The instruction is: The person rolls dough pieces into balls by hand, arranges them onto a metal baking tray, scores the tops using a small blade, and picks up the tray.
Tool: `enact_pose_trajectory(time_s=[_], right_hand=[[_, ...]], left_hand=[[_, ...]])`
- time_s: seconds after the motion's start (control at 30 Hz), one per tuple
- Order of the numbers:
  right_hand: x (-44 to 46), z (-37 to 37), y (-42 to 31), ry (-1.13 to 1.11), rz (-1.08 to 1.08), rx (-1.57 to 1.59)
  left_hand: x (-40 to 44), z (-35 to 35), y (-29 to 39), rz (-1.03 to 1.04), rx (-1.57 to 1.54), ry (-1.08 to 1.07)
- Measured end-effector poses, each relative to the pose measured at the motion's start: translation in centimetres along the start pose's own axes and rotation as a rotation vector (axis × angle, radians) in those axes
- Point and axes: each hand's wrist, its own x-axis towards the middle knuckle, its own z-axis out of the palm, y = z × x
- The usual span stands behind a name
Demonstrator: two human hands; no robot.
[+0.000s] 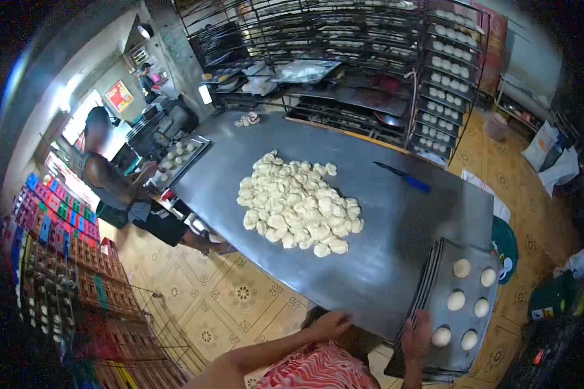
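Note:
My left hand (pixel 331 325) hovers at the near edge of the metal table, its fingers loosely stretched and holding nothing I can see. Somewhat blurred, my right hand (pixel 417 337) is raised beside the left edge of a stack of dark baking trays (pixel 428 275), with its fingers apart. I cannot tell if it touches the trays. Several round dough balls (pixel 456 300) sit in two rows on the top tray. A large heap of cut dough pieces (pixel 298 204) lies mid-table, beyond both hands.
A blue-handled knife (pixel 405 177) lies on the metal table (pixel 383 259). Another person (pixel 113 181) stands at the left by a tray of dough balls (pixel 185 155). Racks (pixel 444 84) of filled trays line the back. Stacked crates (pixel 65 240) stand at left.

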Motion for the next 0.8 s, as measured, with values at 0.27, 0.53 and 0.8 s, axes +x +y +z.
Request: enact_pose_trajectory(time_s=[0.27,0.53,0.8], right_hand=[[2.0,11.9,-5.6,-0.272,-0.459,-0.458],[6.5,16.6,-11.4,-0.694,-0.070,-0.326],[8.4,19.0,-8.6,-0.728,-0.120,-0.432]], left_hand=[[3.2,-9.2,-3.9,-0.083,0.016,-0.224],[7.6,-22.2,-8.3,0.021,-0.174,0.100],[2.3,-23.0,-11.9,-0.235,-0.020,0.388]])
